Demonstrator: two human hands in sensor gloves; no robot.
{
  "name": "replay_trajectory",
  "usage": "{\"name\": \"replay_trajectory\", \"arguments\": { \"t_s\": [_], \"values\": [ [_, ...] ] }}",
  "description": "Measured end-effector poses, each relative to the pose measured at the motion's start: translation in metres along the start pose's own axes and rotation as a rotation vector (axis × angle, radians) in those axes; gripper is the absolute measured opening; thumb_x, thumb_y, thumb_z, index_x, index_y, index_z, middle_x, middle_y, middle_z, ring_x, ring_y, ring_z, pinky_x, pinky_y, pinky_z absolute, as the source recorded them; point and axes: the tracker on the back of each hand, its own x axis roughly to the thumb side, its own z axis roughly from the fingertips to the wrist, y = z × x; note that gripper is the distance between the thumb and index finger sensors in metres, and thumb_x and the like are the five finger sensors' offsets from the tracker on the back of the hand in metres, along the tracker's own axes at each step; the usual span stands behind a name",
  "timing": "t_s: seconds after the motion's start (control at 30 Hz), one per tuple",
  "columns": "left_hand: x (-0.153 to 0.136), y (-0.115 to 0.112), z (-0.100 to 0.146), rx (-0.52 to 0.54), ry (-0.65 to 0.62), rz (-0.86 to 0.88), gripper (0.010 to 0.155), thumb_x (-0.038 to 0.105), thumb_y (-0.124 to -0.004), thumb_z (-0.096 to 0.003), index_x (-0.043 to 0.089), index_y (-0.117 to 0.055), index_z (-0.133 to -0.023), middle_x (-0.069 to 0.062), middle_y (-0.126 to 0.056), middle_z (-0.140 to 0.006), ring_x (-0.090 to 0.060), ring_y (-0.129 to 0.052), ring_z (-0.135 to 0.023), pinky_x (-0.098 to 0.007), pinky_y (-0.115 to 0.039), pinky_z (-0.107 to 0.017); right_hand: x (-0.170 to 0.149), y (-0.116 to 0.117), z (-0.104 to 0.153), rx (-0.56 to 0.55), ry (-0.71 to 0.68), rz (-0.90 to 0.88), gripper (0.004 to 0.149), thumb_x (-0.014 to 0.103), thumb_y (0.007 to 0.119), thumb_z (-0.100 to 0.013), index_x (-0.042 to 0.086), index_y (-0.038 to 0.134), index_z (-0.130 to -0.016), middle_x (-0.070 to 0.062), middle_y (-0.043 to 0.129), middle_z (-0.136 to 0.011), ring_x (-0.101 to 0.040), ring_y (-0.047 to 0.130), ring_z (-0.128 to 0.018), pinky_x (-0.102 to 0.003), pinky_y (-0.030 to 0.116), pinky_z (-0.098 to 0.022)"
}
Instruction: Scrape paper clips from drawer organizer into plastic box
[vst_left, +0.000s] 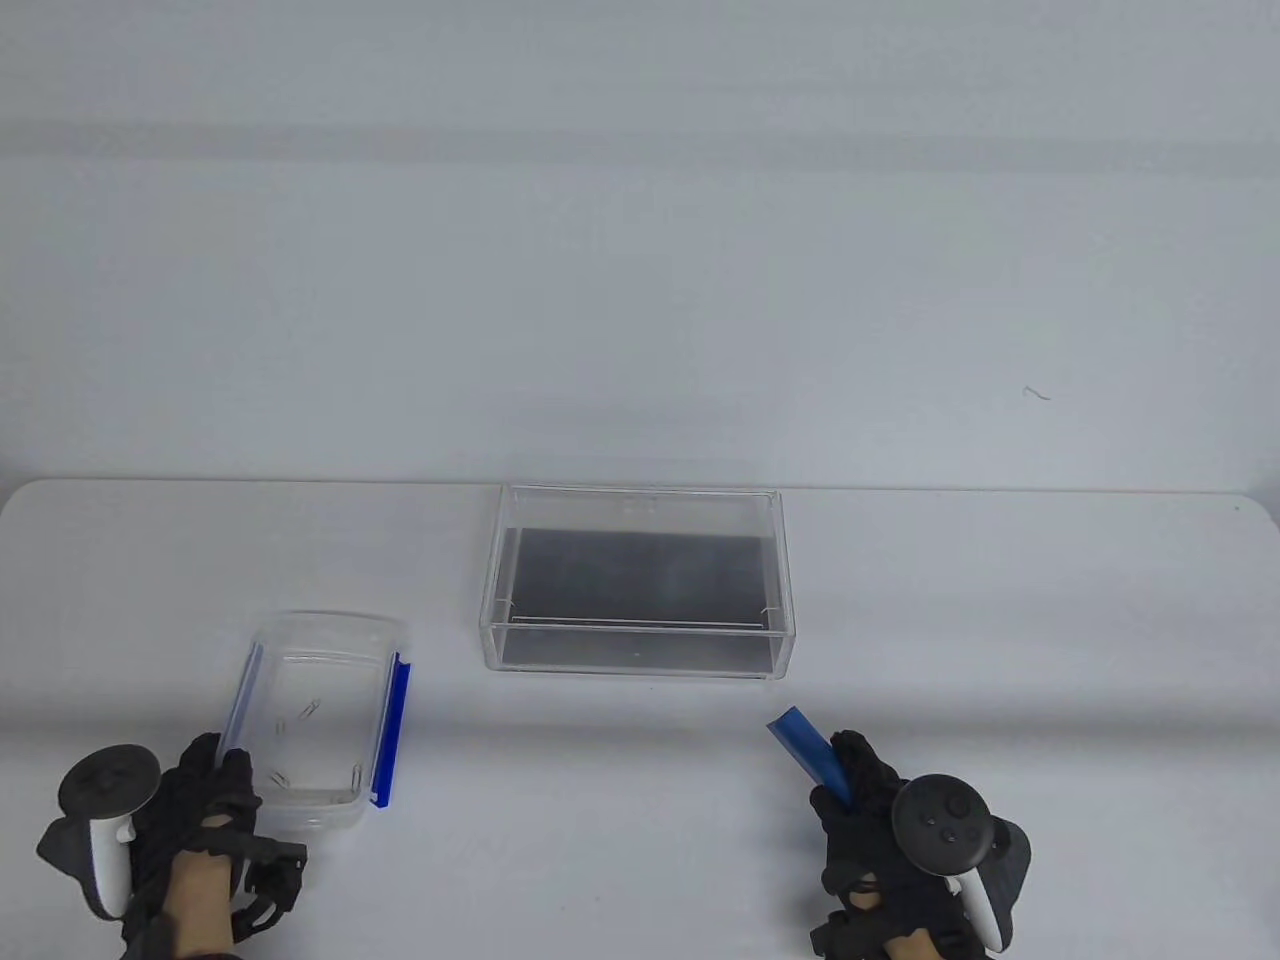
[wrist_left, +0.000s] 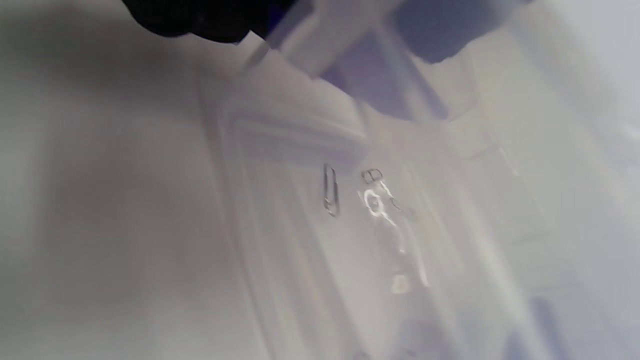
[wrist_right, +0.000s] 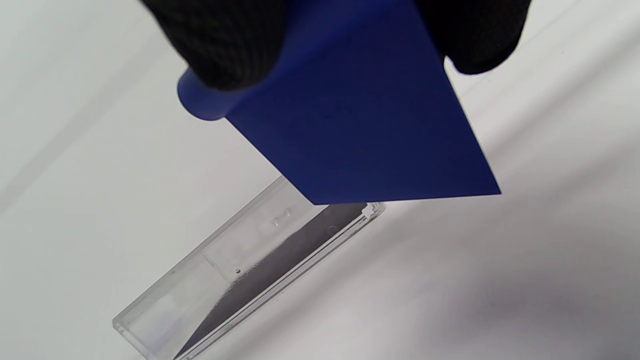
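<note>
A clear plastic box (vst_left: 318, 715) with blue side clasps (vst_left: 392, 735) stands at the near left; several paper clips (vst_left: 308, 712) lie in it, and one paper clip (wrist_left: 330, 190) shows in the left wrist view. My left hand (vst_left: 215, 800) holds the box's near left corner. A clear drawer organizer (vst_left: 640, 578) with a dark floor stands in the middle; it also shows in the right wrist view (wrist_right: 250, 280). My right hand (vst_left: 865, 800) grips a blue scraper (vst_left: 812, 752), blade pointing up-left, near and to the right of the organizer. The blade fills the right wrist view (wrist_right: 360, 130).
The white table (vst_left: 1000, 620) ends at a far edge just behind the organizer, with a pale wall (vst_left: 640, 250) beyond. A small dark mark (vst_left: 1037, 393) shows on the wall at the right.
</note>
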Motion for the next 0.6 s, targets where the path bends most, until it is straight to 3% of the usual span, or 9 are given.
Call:
{"name": "replay_trajectory", "arguments": {
  "t_s": [0.17,0.33,0.47,0.6],
  "values": [
    [0.001,0.001,0.0,0.038,0.014,-0.048,0.061,0.046,-0.07,-0.0469,0.025,-0.06,-0.103,-0.017,-0.048,-0.102,-0.045,-0.054,-0.094,-0.054,-0.06,-0.067,-0.002,0.0,-0.002,0.006,0.008,0.012,0.062,0.034,0.075,-0.043,0.024,0.047,-0.097,-0.005,0.07,-0.092,-0.03,0.076,-0.079,-0.051,0.061,-0.065],
    [0.02,0.01,0.013,0.125,-0.076,-0.021,0.067,0.05,-0.069,-0.0463,0.018,-0.053,-0.103,-0.015,-0.045,-0.103,-0.046,-0.05,-0.095,-0.054,-0.057,-0.068,-0.002,0.0,-0.002,0.003,0.01,0.014,0.062,0.034,0.075,-0.043,0.024,0.047,-0.097,-0.005,0.07,-0.092,-0.03,0.076,-0.079,-0.051,0.061,-0.065],
    [0.053,0.008,0.035,0.146,-0.255,0.012,0.067,0.049,-0.069,-0.0463,0.016,-0.054,-0.102,-0.015,-0.046,-0.103,-0.046,-0.051,-0.094,-0.054,-0.057,-0.068,-0.002,-0.003,-0.002,-0.009,0.012,0.016,0.062,0.035,0.074,-0.043,0.025,0.046,-0.097,-0.005,0.069,-0.093,-0.03,0.075,-0.08,-0.051,0.06,-0.066],
    [0.083,-0.008,0.06,0.115,-0.437,0.011,0.065,0.049,-0.068,-0.0464,0.016,-0.057,-0.102,-0.015,-0.049,-0.102,-0.046,-0.054,-0.093,-0.054,-0.059,-0.067,-0.005,-0.009,-0.003,-0.027,0.021,0.005,0.06,0.034,0.069,-0.043,0.025,0.044,-0.098,-0.005,0.065,-0.095,-0.032,0.071,-0.083,-0.052,0.057,-0.067]
  ]
}}
